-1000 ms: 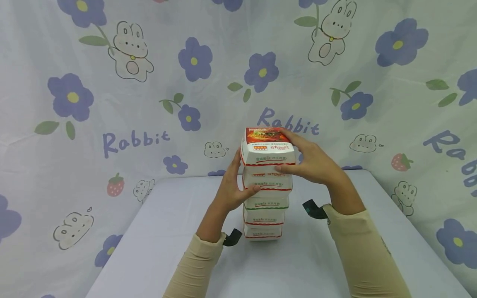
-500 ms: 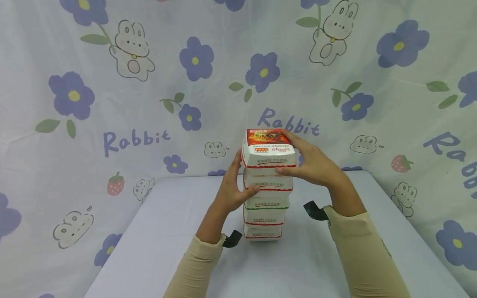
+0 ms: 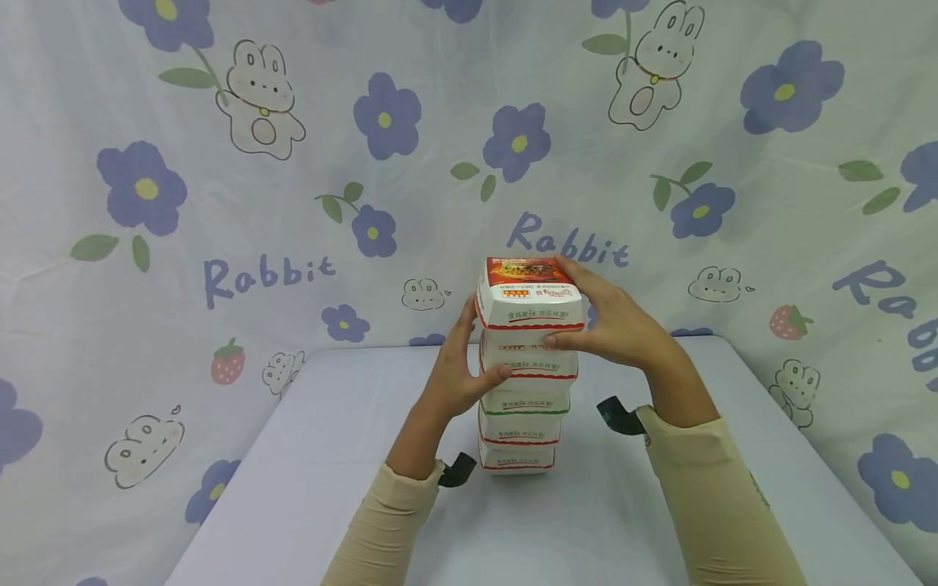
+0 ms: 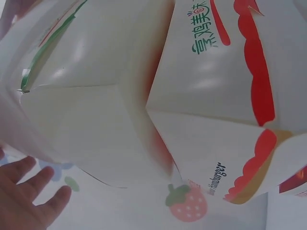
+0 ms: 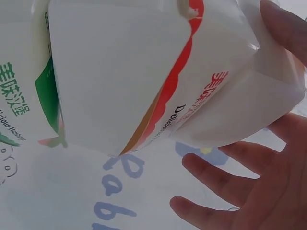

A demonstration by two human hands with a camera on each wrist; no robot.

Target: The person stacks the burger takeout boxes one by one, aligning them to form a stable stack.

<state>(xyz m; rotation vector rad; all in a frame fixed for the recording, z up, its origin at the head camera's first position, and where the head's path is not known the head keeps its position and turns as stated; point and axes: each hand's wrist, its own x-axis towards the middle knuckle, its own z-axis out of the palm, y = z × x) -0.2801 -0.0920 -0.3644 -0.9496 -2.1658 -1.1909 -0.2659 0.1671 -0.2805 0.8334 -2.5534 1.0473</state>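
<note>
Several white paper burger boxes stand in one tall stack in the head view. The uppermost burger box (image 3: pixel 529 311) has a red burger picture on its lid and sits a little askew. My right hand (image 3: pixel 619 325) holds it at its right side, thumb in front and fingers behind. My left hand (image 3: pixel 456 376) steadies the stack from the left, its thumb against the second burger box (image 3: pixel 538 364). In the left wrist view, the left hand's fingers (image 4: pixel 36 189) are spread. Below comes a green-trimmed burger box (image 3: pixel 528 400), then red-trimmed ones.
The stack stands on a white-covered table (image 3: pixel 330 456). Behind it hangs a pale curtain (image 3: pixel 440 179) with rabbits, purple flowers and strawberries. Dark wrist mounts (image 3: pixel 458 470) stick out from both sleeves, close to the stack on the left.
The uppermost box has shifted very slightly down and to the right with my right hand. My left hand stays in the same place beside the stack.
</note>
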